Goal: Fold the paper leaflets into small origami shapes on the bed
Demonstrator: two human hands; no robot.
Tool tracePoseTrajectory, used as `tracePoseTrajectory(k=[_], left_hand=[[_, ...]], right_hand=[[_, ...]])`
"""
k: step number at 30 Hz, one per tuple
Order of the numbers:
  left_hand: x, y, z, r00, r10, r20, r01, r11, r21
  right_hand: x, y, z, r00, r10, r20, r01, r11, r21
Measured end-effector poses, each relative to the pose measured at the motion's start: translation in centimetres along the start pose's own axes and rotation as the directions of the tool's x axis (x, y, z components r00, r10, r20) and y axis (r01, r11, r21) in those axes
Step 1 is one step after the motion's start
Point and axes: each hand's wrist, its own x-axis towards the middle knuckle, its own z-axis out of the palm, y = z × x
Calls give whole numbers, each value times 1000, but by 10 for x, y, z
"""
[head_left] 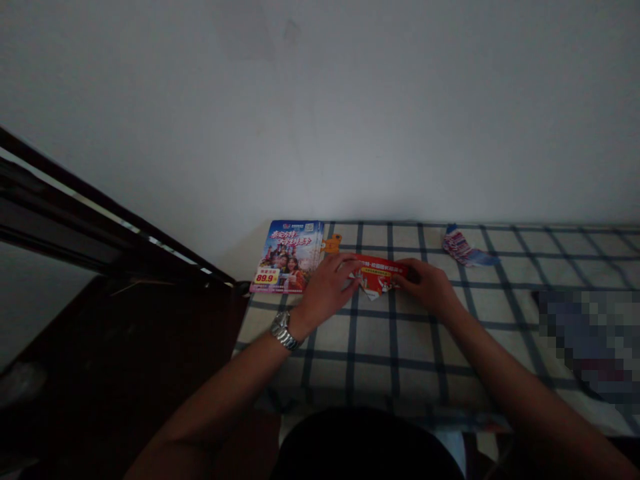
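A red printed paper [380, 273], partly folded, lies on the checked cloth [400, 347] between my hands. My left hand [327, 290], with a metal watch on its wrist, lies on the paper's left end, fingers stretched and pressing down. My right hand [427, 283] pinches the paper's right end against the cloth, fingers curled. A stack of colourful flyers [287, 257] sits just left of my left hand. A small orange folded piece [331, 244] rests beside the stack.
A folded paper shape with red, white and blue print [463, 248] lies at the back right near the white wall. A dark wooden frame [100, 220] and a dark surface stand to the left. A pixelated patch [590, 347] covers the cloth at right.
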Motion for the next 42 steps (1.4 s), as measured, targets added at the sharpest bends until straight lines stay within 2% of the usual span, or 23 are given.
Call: tracePoseTrajectory(k=[2, 4, 10, 14, 19, 34, 37, 42], left_hand=[[-4, 5, 0, 985, 114, 129, -111, 993, -24], [-9, 9, 2, 962, 166, 215, -160, 986, -43], [-14, 11, 7, 940, 185, 287, -180, 983, -43], [-14, 13, 5, 938, 168, 302, -166, 986, -32], [-14, 16, 4, 938, 174, 300, -176, 984, -21], [-18, 20, 6, 937, 183, 298, -205, 978, 47], [-17, 19, 6, 950, 145, 277, -178, 979, 98], [-14, 18, 4, 978, 33, 208, -66, 987, 150]], right_hand=[[0, 1, 2, 998, -61, -27, 58, 995, -75], [1, 1, 3, 992, -119, -29, 115, 985, -128], [0, 7, 7, 967, -249, -53, 231, 946, -229], [-2, 10, 9, 946, -316, -75, 278, 907, -316], [-4, 9, 10, 923, -380, -51, 348, 886, -306], [-5, 12, 12, 914, -405, -7, 388, 879, -278], [-6, 8, 12, 914, -406, -18, 385, 878, -284], [-7, 6, 10, 905, -425, -13, 409, 878, -248]])
